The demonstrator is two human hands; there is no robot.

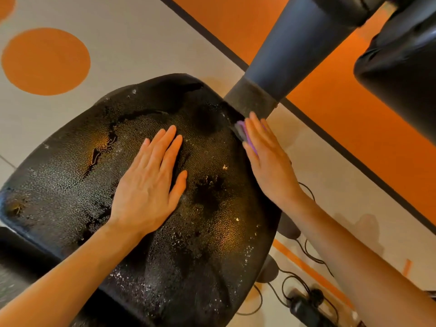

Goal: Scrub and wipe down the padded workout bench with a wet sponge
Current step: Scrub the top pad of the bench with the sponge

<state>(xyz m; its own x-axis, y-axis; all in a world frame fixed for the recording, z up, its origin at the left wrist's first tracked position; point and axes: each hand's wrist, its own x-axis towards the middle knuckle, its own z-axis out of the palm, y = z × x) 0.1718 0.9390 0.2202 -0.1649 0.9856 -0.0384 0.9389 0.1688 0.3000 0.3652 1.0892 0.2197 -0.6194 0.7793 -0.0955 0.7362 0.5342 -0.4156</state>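
Note:
A black padded bench seat [70,175] fills the middle of the view, its textured top wet and beaded with droplets and foam specks. My left hand [151,182] lies flat on the pad's centre, fingers straight. My right hand [266,156] presses a purple sponge [244,133] against the pad's right side edge with straight fingers; most of the sponge is hidden under the palm.
A dark grey frame post [283,60] rises from the pad's far right corner. Another black pad [401,67] sits at the upper right. Black cables and a power plug [304,303] lie on the grey and orange floor at the lower right.

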